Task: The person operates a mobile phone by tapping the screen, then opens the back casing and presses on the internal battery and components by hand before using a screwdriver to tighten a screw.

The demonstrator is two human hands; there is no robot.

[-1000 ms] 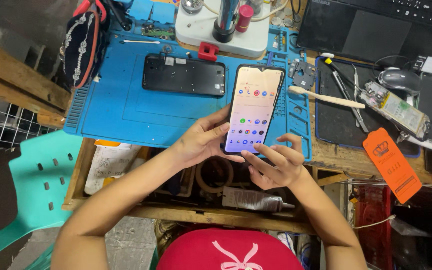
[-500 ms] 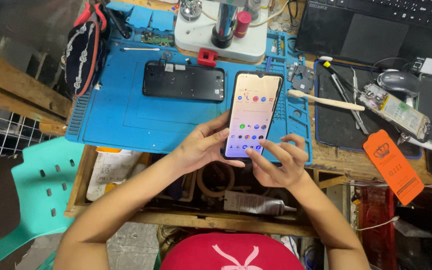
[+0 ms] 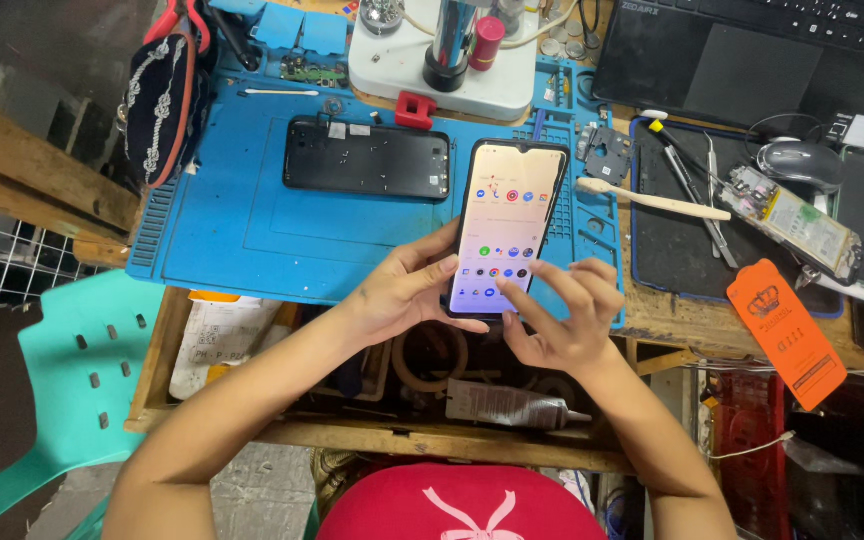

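My left hand (image 3: 404, 290) grips the lower left edge of a smartphone (image 3: 508, 226) whose screen is lit and shows rows of app icons. The phone is held above the front edge of a blue repair mat (image 3: 252, 220). My right hand (image 3: 562, 320) is under the phone's lower right corner, its fingers spread and its index finger touching the bottom of the screen. A black phone back cover (image 3: 367, 158) lies flat on the mat, just left of the held phone.
A white microscope base (image 3: 442, 75) stands at the mat's back. Right of it lie a toothbrush (image 3: 652, 200), tweezers, a battery (image 3: 790, 222), a mouse (image 3: 800, 162), a laptop (image 3: 752, 50) and an orange package (image 3: 787, 332). A glue tube (image 3: 512, 405) rests in the open drawer. A teal chair (image 3: 72, 380) stands at left.
The phone screen has changed to a different layout of icons. My right index finger has moved across the bottom of the screen. The view has shifted slightly.
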